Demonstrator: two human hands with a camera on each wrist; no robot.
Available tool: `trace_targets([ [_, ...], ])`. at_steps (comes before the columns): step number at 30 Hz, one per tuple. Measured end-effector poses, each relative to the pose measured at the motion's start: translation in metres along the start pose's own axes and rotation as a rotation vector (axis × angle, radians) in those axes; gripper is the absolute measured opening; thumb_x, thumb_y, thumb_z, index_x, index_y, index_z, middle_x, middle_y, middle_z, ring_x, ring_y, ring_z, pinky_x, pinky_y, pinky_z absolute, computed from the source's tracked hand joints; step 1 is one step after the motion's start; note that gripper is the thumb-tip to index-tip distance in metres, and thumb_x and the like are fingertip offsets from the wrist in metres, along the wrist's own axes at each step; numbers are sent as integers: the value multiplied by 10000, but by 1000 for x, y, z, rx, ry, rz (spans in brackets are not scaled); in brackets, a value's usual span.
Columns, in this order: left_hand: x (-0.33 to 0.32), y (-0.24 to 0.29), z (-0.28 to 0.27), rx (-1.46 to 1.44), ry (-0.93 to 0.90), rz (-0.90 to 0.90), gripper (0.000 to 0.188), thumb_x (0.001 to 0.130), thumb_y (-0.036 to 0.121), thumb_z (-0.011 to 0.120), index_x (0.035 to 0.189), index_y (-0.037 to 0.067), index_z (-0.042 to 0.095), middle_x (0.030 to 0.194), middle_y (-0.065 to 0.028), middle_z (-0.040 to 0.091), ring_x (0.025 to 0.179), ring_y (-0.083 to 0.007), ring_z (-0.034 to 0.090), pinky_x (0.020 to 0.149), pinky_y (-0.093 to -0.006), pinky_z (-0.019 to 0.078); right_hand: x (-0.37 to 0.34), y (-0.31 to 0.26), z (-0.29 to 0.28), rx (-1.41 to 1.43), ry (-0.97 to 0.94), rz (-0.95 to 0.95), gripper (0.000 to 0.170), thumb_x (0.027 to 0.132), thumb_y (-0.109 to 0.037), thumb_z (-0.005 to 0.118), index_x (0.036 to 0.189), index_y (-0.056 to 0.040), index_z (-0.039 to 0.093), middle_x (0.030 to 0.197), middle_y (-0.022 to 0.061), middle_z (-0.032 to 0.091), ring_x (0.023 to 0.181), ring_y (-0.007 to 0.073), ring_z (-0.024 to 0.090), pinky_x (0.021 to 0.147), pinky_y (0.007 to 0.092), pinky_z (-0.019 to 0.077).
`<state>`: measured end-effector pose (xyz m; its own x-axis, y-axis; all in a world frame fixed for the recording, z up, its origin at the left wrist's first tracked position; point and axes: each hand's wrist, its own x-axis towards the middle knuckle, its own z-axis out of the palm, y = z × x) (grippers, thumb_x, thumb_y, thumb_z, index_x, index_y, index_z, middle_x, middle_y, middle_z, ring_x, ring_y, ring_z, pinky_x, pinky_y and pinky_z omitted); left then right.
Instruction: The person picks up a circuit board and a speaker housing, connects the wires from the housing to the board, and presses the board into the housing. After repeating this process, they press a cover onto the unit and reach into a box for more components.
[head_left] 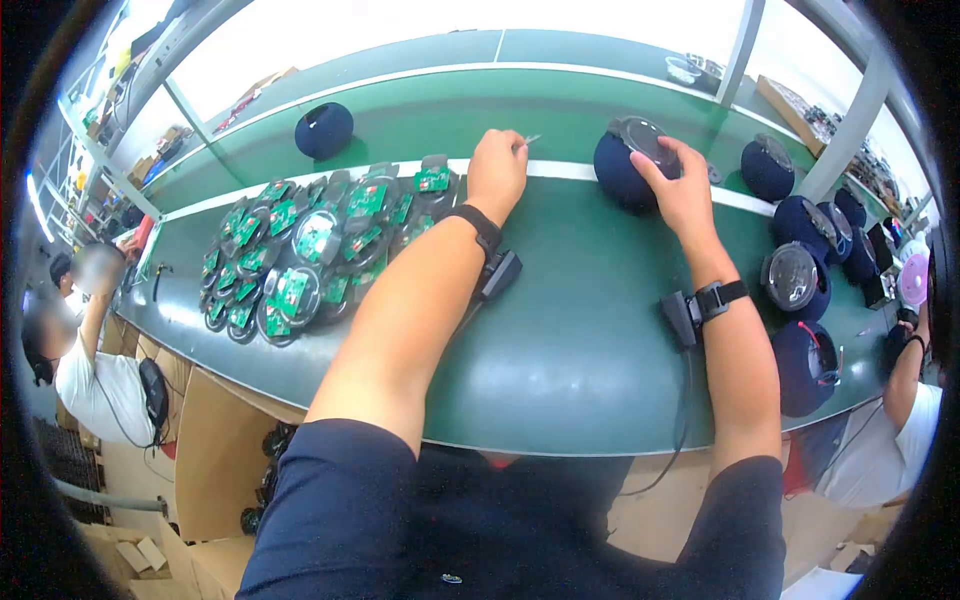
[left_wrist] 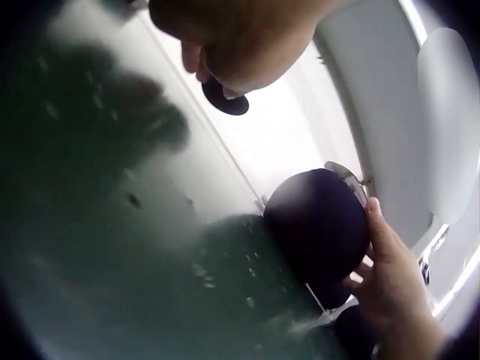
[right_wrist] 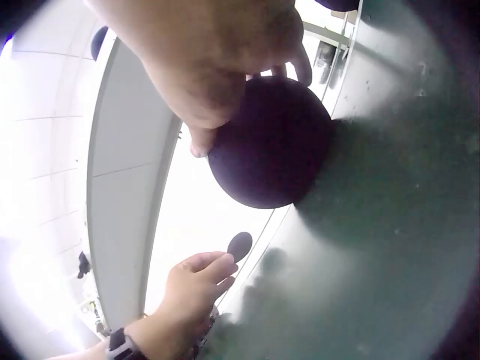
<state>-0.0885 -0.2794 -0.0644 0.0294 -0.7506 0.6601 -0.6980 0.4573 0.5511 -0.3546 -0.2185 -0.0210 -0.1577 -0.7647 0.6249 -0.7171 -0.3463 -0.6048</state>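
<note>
Between thumb and fingertips, my left hand (head_left: pixel 498 175) pinches a small dark disc, which shows as a flat oval (right_wrist: pixel 240 246) in the right wrist view. To the right, my right hand (head_left: pixel 685 190) grips a dark blue round body (head_left: pixel 620 172) with a clear round cover (head_left: pixel 642 135) on its upper side. Thumb and fingers are spread across the cover's edge. In the left wrist view the round body (left_wrist: pixel 319 225) hides part of the right hand's fingers. The disc and the round body are apart.
Left on the green table (head_left: pixel 540 380) lies a pile of black round parts with green circuit boards (head_left: pixel 290 290). A dark blue ball (head_left: pixel 324 130) stands behind it. Several similar round bodies (head_left: pixel 768 168) line the right side, one with red wires (head_left: pixel 803 368). People sit at both sides.
</note>
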Motion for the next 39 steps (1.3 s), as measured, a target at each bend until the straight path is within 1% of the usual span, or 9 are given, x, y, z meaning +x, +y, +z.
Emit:
trace_targets([
  [2, 5, -10, 13, -1, -3, -19, 124, 900, 124, 642, 967, 26, 676, 981, -180, 664, 951, -394, 629, 841, -477, 502, -3, -8, 0, -49, 50, 99, 619, 771, -439, 830, 1165, -6, 629, 1202, 208, 609, 1159, 335, 576, 1014, 408, 451],
  [6, 17, -16, 29, 9, -39, -113, 99, 896, 98, 625, 961, 43, 676, 979, -156, 668, 956, -380, 618, 838, -483, 495, -1, 1, 4, -7, 38, 128, 590, 773, -447, 833, 1089, -15, 587, 1151, 190, 600, 1101, 321, 576, 972, 395, 455],
  [9, 23, -17, 30, 194, -86, -58, 92, 883, 102, 633, 952, 58, 675, 989, -117, 685, 987, -343, 614, 843, -479, 473, -1, 2, 8, 19, 39, 120, 573, 781, -430, 836, 1085, -18, 578, 1130, 172, 607, 1079, 308, 578, 964, 389, 452],
  [11, 25, -19, 35, 308, -17, 29, 87, 867, 141, 672, 925, 79, 693, 985, -109, 704, 1002, -326, 616, 846, -487, 468, 0, 6, 9, 44, 37, 111, 546, 792, -405, 838, 1086, -24, 578, 1124, 153, 611, 1071, 294, 578, 960, 387, 454],
  [19, 30, -23, 42, 363, -58, 151, 109, 902, 147, 606, 908, 99, 704, 959, -54, 706, 1030, -270, 586, 888, -449, 414, 0, -4, 5, 37, 6, 169, 521, 810, -367, 841, 1101, -37, 562, 1096, 131, 622, 1053, 255, 597, 937, 353, 461],
  [22, 30, -23, 43, 366, 37, 200, 112, 892, 170, 635, 888, 93, 716, 970, -66, 677, 1036, -272, 577, 882, -448, 426, 1, -1, 6, 60, 12, 152, 521, 812, -365, 840, 1103, -33, 562, 1099, 134, 624, 1063, 254, 597, 942, 351, 460],
  [28, 28, -19, 40, 213, 4, 118, 120, 873, 172, 677, 885, 54, 698, 1003, -124, 634, 1013, -303, 584, 834, -457, 485, 1, 3, 7, 106, -2, 180, 525, 815, -361, 840, 1116, -30, 566, 1121, 137, 621, 1093, 256, 593, 963, 350, 453],
  [34, 33, -22, 40, 149, -95, 29, 100, 889, 116, 650, 925, 23, 651, 991, -143, 633, 964, -340, 627, 824, -465, 530, 3, 11, 7, 101, -1, 149, 531, 819, -354, 840, 1131, -24, 566, 1127, 133, 620, 1100, 248, 590, 967, 353, 452],
  [39, 32, -23, 41, 157, -44, 13, 133, 922, 161, 621, 928, 33, 655, 978, -155, 644, 947, -346, 631, 831, -468, 524, 4, 20, 7, 143, -32, 172, 534, 830, -355, 834, 1153, -26, 564, 1139, 132, 615, 1135, 259, 587, 983, 353, 446],
])
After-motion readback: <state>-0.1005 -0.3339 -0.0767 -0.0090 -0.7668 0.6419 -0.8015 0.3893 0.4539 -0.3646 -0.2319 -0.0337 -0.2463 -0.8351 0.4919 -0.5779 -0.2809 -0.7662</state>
